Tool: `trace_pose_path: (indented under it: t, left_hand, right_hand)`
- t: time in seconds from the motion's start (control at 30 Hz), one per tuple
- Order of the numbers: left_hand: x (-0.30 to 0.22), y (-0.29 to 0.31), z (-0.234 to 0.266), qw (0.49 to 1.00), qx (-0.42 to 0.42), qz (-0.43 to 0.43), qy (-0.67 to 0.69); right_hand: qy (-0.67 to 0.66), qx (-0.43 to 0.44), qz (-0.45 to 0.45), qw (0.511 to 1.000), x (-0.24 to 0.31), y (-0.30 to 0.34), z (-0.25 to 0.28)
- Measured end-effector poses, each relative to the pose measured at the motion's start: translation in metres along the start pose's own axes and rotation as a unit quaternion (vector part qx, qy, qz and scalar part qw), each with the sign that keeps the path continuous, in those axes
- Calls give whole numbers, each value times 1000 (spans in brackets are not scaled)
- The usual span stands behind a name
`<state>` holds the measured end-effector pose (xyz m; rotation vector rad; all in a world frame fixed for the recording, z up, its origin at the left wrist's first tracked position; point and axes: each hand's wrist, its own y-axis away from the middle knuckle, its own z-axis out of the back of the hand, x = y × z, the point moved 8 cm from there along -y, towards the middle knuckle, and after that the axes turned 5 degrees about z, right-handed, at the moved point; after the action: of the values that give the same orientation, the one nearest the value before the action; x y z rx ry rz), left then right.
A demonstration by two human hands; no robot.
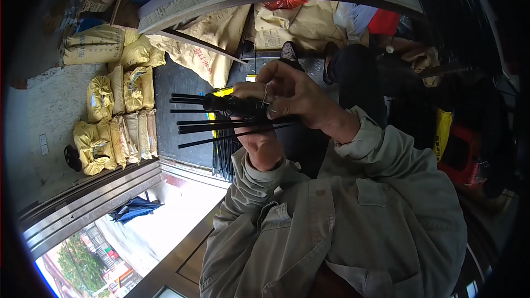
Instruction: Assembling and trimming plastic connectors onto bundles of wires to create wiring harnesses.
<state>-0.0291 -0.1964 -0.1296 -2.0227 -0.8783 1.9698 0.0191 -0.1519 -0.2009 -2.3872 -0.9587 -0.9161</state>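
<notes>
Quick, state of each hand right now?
Left hand: closed, holding the black rods.
Right hand: closed, apparently pinching a thin wire.

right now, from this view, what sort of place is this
Probably a small workshop or storeroom: yellow sacks are stacked to one side, the left hand holds thin black rods, and a bundle of dark rods shows below.

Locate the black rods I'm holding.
In the head view, the black rods jut left of centre from the left hand, beside the right hand.
</notes>
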Motion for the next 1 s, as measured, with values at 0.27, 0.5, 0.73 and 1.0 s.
trace_pose_path:
  t: [0.27, 0.5, 0.73, 1.0]
  left_hand:
    - [-3, 1, -6, 985, 31, 55, -162]
    - [8, 9, -16, 990, 29, 96, -97]
    - [-3, 7, -21, 983, 97, -12, -155]
    - [-7, 4, -22, 975, 77, -56, -201]
  right_hand:
    - [-74, 5, 59, 995, 17, 7, 5]
    - [260, 28, 219, 940, 107, 19, 3]
    - [408, 176, 213, 870, 104, 14, -25]
    - [480, -46, 407, 775, 116, 51, -21]
